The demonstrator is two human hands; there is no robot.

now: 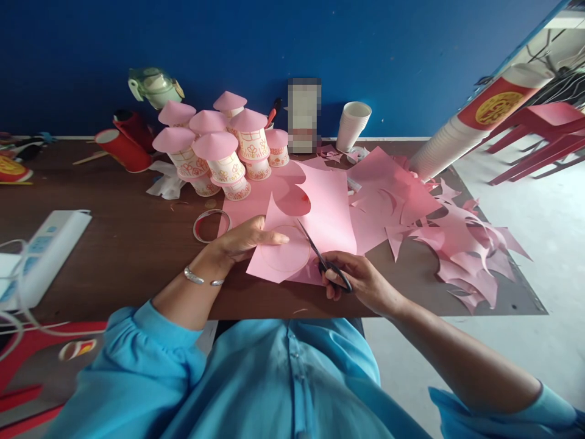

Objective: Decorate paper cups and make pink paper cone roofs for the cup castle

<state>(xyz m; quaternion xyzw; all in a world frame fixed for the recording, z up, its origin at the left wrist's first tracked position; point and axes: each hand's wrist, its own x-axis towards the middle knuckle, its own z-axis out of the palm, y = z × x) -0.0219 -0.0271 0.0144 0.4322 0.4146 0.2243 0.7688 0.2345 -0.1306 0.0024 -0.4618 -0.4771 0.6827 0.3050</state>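
My left hand (256, 236) grips a sheet of pink paper (331, 204) by its left part, thumb on top and fingers underneath. A circle is drawn in thin line on that part, beside a rounded cut-out in the upper edge. My right hand (354, 274) is closed around the dark handles of a pair of scissors (312, 242). The blades point up and left, at the paper by the circle's right side. Whether the blades are parted is hard to make out. More pink paper lies flat under the held sheet.
Several decorated paper cups with pink cone tops (216, 145) stand behind my left hand, near a roll of tape (211, 225). Pink paper scraps (470, 244) cover the right end of the table. A long stack of cups (479, 122) leans there. A power strip (46, 256) lies left.
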